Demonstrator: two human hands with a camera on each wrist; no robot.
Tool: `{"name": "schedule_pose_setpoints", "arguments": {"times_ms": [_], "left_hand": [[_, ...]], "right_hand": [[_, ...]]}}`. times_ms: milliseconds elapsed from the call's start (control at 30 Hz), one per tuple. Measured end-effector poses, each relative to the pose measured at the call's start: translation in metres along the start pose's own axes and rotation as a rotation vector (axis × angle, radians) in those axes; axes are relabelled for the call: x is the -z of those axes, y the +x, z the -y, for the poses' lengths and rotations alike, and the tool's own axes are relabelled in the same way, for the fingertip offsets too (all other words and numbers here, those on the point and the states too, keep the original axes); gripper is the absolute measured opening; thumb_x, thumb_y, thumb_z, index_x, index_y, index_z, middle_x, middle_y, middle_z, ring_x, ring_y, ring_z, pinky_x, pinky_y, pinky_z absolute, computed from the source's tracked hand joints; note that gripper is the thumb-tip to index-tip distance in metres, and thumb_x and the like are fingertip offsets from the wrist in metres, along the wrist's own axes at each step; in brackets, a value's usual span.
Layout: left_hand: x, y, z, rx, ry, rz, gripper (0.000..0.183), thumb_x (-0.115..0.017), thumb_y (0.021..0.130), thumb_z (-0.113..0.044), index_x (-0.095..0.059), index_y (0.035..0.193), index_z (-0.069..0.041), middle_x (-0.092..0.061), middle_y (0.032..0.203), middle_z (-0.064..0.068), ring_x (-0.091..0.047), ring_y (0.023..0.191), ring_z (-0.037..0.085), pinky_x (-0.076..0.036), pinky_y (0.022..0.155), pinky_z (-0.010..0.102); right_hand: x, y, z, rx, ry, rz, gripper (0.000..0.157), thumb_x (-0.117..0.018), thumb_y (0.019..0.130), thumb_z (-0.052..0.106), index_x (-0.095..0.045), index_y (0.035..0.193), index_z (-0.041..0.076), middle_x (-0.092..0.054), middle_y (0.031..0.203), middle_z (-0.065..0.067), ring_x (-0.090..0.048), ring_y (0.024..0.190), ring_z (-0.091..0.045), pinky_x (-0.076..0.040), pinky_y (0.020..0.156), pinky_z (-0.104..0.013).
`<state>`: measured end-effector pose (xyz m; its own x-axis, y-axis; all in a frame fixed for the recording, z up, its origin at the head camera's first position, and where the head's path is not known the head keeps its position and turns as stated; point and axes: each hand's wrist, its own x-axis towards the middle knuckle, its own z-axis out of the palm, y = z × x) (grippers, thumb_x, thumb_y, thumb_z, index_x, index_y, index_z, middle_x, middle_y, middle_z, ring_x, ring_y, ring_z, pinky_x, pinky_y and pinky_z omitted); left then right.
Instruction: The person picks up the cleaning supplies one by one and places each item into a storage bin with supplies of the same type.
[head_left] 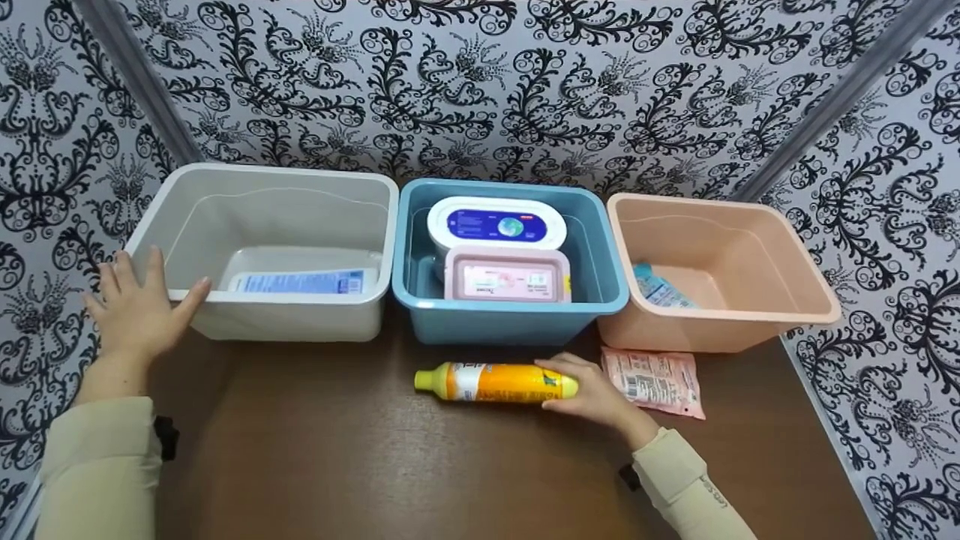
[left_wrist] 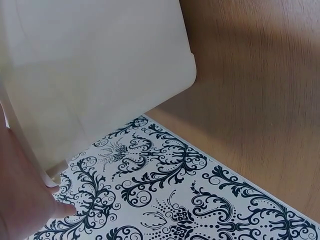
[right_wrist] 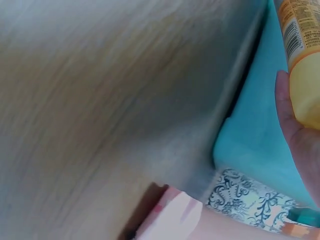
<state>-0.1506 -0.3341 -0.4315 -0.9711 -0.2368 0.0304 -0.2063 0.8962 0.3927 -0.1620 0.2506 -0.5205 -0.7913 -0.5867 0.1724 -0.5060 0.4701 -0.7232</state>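
My right hand [head_left: 589, 390] grips the base end of a yellow and orange bottle [head_left: 502, 382], which lies sideways in front of the blue bin [head_left: 510, 330], its narrow cap pointing left. In the right wrist view, the bottle [right_wrist: 305, 60] shows a barcode label, with my thumb along its side. My left hand [head_left: 139, 315] is spread, fingers apart, at the front left corner of the grey bin [head_left: 289, 319]. From the left wrist, that hand [left_wrist: 25, 195] appears right at the bin's rim. A pink packet [head_left: 652, 381] lies on the table beside my right hand.
Inside the grey bin lies a blue and white item [head_left: 300, 283]. The blue bin holds a white oval tub [head_left: 495, 214] and a pink box [head_left: 506, 277]. A light-blue packet [head_left: 664, 289] is in the peach bin [head_left: 720, 334]. Patterned walls [head_left: 480, 82] enclose the brown table [head_left: 390, 465].
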Motion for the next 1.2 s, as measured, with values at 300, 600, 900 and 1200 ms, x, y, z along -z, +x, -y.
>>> {"name": "schedule_pose_setpoints", "arguments": {"times_ms": [300,600,900,1200], "left_hand": [[0.001,0.000,0.001,-0.003,-0.001,0.004,0.092,-0.026,0.090,-0.067,0.002,0.149,-0.002,0.013,0.145,0.041,0.013,0.132,0.060,0.008,0.098,0.077],[0.001,0.000,0.002,-0.006,0.000,0.012,0.092,-0.026,0.090,-0.067,0.002,0.149,-0.002,0.014,0.145,0.041,0.014,0.132,0.061,0.008,0.098,0.078],[0.001,0.001,0.001,0.000,-0.004,0.022,0.092,-0.026,0.090,-0.068,0.001,0.149,-0.003,0.014,0.145,0.040,0.015,0.131,0.061,0.007,0.098,0.078],[0.002,0.001,-0.001,0.001,-0.001,0.025,0.092,-0.025,0.090,-0.069,0.002,0.149,-0.004,0.016,0.145,0.040,0.015,0.131,0.061,0.009,0.097,0.077]], "right_hand": [[0.006,-0.005,0.034,-0.014,0.036,0.000,0.051,-0.081,0.069,0.007,-0.064,0.116,-0.001,-0.064,0.108,-0.013,-0.057,0.093,-0.016,-0.049,0.082,-0.022],[0.019,-0.007,0.068,-0.129,0.216,-0.067,0.047,-0.078,0.071,0.006,-0.065,0.115,-0.001,-0.063,0.109,-0.015,-0.055,0.094,-0.007,-0.050,0.080,-0.021],[0.024,-0.008,0.074,-0.038,0.348,-0.194,0.046,-0.077,0.070,0.001,-0.066,0.115,0.005,-0.063,0.114,-0.003,-0.056,0.100,-0.011,-0.052,0.079,-0.021],[0.041,0.011,0.117,0.030,0.424,-0.309,0.045,-0.074,0.070,-0.005,-0.066,0.113,0.005,-0.063,0.116,0.000,-0.056,0.104,-0.016,-0.054,0.082,-0.023]]}}
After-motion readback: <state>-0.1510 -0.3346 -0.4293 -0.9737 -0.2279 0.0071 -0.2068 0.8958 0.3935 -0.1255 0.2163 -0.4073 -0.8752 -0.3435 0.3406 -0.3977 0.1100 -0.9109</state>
